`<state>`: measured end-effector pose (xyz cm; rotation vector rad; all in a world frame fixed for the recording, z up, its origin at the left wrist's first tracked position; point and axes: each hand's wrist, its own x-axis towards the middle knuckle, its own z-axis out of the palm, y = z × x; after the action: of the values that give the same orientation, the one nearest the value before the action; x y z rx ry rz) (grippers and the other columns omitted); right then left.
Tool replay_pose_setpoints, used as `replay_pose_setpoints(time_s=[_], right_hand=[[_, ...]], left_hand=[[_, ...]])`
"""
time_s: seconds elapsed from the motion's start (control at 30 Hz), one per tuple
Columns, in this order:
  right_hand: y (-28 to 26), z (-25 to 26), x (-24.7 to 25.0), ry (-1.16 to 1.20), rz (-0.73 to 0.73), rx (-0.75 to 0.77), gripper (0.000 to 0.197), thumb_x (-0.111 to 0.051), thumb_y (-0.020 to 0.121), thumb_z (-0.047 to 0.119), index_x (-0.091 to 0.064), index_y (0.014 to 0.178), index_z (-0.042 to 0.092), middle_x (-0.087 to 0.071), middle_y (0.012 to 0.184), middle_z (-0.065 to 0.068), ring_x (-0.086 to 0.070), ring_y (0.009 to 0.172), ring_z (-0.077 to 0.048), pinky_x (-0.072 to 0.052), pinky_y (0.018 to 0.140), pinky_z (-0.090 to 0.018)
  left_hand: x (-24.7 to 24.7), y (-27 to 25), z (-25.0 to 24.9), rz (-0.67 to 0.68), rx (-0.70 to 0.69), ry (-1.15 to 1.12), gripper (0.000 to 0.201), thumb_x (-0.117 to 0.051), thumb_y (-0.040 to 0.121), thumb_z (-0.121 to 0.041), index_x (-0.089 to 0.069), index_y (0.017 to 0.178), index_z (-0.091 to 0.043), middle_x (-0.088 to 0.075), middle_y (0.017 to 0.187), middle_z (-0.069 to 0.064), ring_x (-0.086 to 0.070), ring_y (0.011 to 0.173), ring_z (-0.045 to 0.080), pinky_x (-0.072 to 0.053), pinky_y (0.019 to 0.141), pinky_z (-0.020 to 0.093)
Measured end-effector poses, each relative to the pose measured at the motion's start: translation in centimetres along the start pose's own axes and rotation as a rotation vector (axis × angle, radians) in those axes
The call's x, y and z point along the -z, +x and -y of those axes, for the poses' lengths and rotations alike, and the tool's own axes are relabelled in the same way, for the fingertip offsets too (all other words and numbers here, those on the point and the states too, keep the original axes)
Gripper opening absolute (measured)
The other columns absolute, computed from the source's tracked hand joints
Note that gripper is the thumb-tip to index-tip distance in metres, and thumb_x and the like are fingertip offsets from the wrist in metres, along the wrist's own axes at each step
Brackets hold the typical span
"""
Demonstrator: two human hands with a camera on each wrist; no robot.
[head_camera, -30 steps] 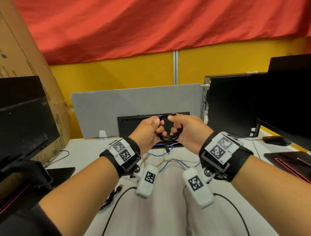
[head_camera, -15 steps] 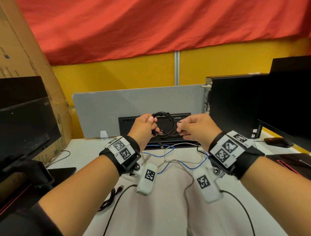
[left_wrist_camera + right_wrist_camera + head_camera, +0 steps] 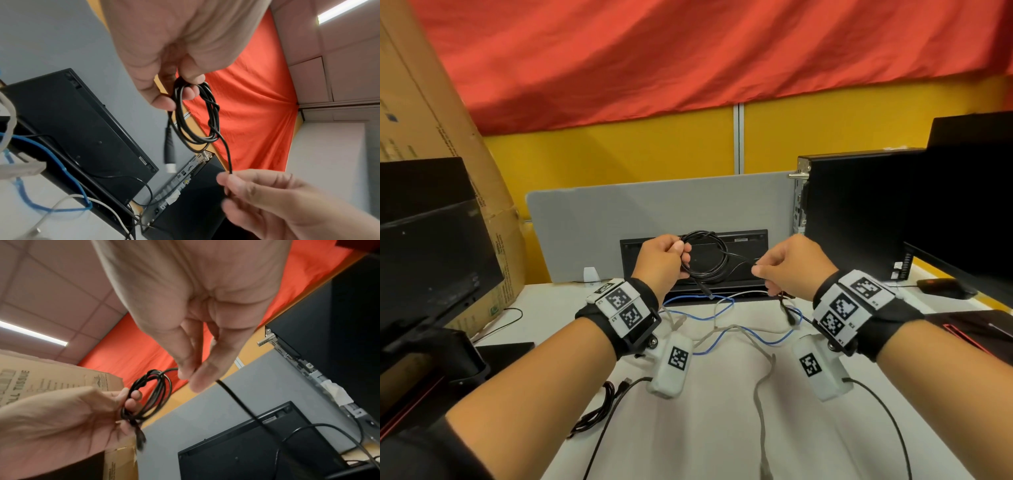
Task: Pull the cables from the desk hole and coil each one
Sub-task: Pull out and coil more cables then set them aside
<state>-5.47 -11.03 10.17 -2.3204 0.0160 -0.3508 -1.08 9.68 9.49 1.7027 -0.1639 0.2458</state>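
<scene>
Left hand (image 3: 661,263) grips coiled black cable (image 3: 705,255).

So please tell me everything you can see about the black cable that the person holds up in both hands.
The black cable is thin, round and looks rubber-coated. Most of it is wound into a small loose coil of several loops, held in the air above the desk. The left hand grips the coil at one side, fingers curled through the loops. One end, with a ribbed black plug and a pale metal tip, hangs down from that hand. A single strand runs from the coil to the right hand, which pinches it; the rest drops below.
</scene>
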Motion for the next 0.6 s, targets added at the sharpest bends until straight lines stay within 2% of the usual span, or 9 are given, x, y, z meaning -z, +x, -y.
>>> replay_pose_setpoints(time_s=[0.1, 0.17, 0.33, 0.4, 0.5, 0.6], right_hand=[[0.3, -0.2, -0.4, 0.035, -0.123, 0.030, 0.009, -0.072, 0.084, 0.021, -0.079, 0.086, 0.015, -0.075, 0.080, 0.000, -0.068, 0.079, -0.012, -0.056, 0.081, -0.031], [0.4, -0.4, -1.1, 0.142, -0.192, 0.026, 0.008, -0.075, 0.082, 0.018, -0.079, 0.088, 0.015, -0.076, 0.087, -0.002, -0.069, 0.087, -0.014, -0.055, 0.086, -0.032], [-0.1, 0.3, -3.0, 0.860, -0.095, -0.131, 0.007, -0.073, 0.080, -0.002, -0.075, 0.087, -0.003, -0.074, 0.088, -0.022, -0.074, 0.080, -0.028, -0.060, 0.078, -0.034], [-0.3, 0.6, -3.3, 0.979, -0.049, -0.157, 0.012, -0.066, 0.083, -0.004, -0.073, 0.093, -0.005, -0.074, 0.090, -0.020, -0.073, 0.086, -0.030, -0.059, 0.079, -0.034], [-0.7, 1.2, -3.0, 1.133, -0.013, -0.162, 0.017, -0.054, 0.088, -0.005, -0.070, 0.094, -0.005, -0.075, 0.089, -0.018, -0.073, 0.084, -0.028, -0.059, 0.068, -0.029], [-1.2, 1.9, -2.7, 1.162, 0.017, -0.132, 0.014, -0.064, 0.089, 0.008, -0.069, 0.096, -0.002, -0.075, 0.091, -0.017, -0.073, 0.087, -0.028, -0.058, 0.068, -0.028]], left_hand=[[-0.6, -0.7, -0.3, 0.055, 0.027, -0.117, 0.030, -0.036, 0.104, -0.012, -0.058, 0.084, -0.011, -0.052, 0.070, 0.002, -0.054, 0.069, 0.015, -0.053, 0.062, 0.026], [-1.0, -1.3, -0.5, 0.107, 0.044, -0.216, 0.031, -0.033, 0.105, -0.012, -0.056, 0.085, -0.010, -0.050, 0.070, 0.003, -0.053, 0.069, 0.016, -0.052, 0.061, 0.027], [-2.0, -2.2, -1.0, 0.136, 0.076, -0.366, 0.029, -0.033, 0.105, -0.010, -0.055, 0.085, -0.008, -0.049, 0.073, 0.004, -0.051, 0.071, 0.015, -0.053, 0.065, 0.028], [-2.2, -2.2, -1.0, 0.114, 0.081, -0.399, 0.029, -0.035, 0.104, -0.009, -0.056, 0.085, -0.008, -0.049, 0.073, 0.004, -0.052, 0.073, 0.015, -0.056, 0.069, 0.029], [-2.4, -2.3, -0.7, 0.089, 0.091, -0.433, 0.027, -0.038, 0.104, -0.009, -0.058, 0.085, -0.007, -0.051, 0.073, 0.004, -0.055, 0.073, 0.015, -0.057, 0.073, 0.030], [-2.5, -2.4, -0.5, 0.098, 0.101, -0.470, 0.027, -0.039, 0.103, -0.009, -0.059, 0.085, -0.007, -0.052, 0.073, 0.004, -0.057, 0.076, 0.016, -0.057, 0.079, 0.033]])
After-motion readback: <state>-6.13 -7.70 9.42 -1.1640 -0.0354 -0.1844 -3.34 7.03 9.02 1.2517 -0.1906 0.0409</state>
